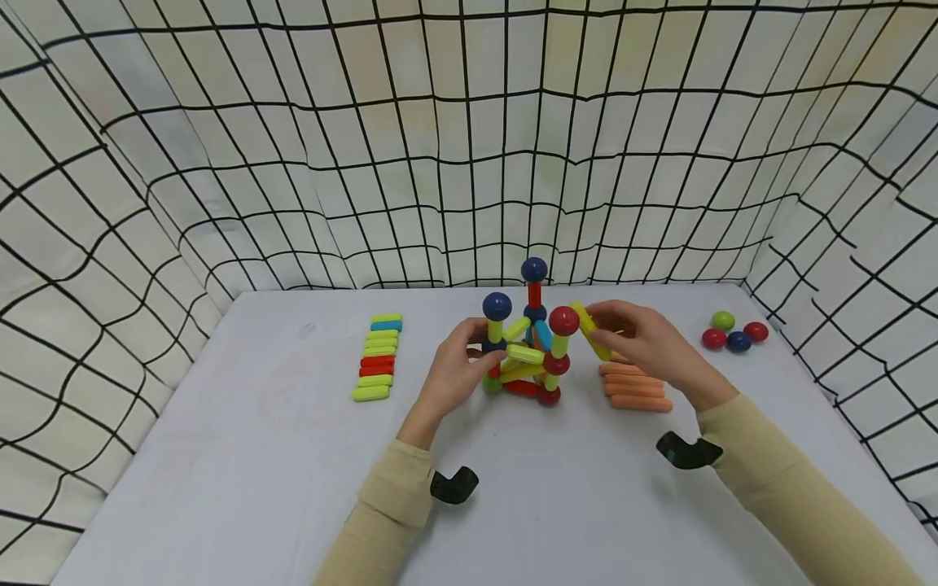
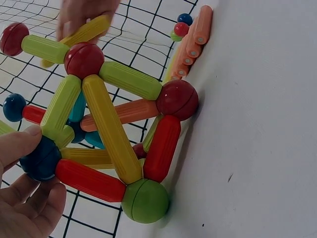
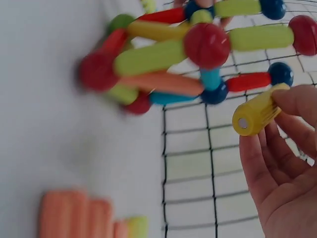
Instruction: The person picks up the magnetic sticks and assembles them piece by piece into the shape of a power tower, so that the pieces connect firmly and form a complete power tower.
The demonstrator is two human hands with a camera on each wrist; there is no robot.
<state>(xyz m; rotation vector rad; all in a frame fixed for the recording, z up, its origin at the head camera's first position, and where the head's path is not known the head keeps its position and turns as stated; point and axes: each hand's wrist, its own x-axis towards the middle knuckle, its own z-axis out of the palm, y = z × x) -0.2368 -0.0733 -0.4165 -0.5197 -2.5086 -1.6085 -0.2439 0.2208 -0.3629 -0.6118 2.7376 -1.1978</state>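
Observation:
A frame of magnetic rods and balls stands on the white table (image 1: 535, 488), with blue balls atop two posts and a red ball (image 1: 563, 321) atop a third. My left hand (image 1: 456, 370) pinches a dark blue ball (image 2: 40, 158) at the frame's left, mid-height. To the right, my right hand (image 1: 645, 338) holds a yellow rod (image 3: 257, 111) between thumb and fingers, tilted and apart from the frame. A magnet tip shows at the rod's end in the right wrist view. A longer yellow rod (image 2: 111, 129) runs diagonally across one face of the frame, down to a green ball (image 2: 145, 201).
On the left lies a column of short green, red and blue rods (image 1: 377, 362). Orange rods (image 1: 636, 391) lie in a row below my right hand. Several loose balls (image 1: 738, 341) sit at the far right. Black netting (image 1: 469, 163) over white walls encloses the table's back and sides.

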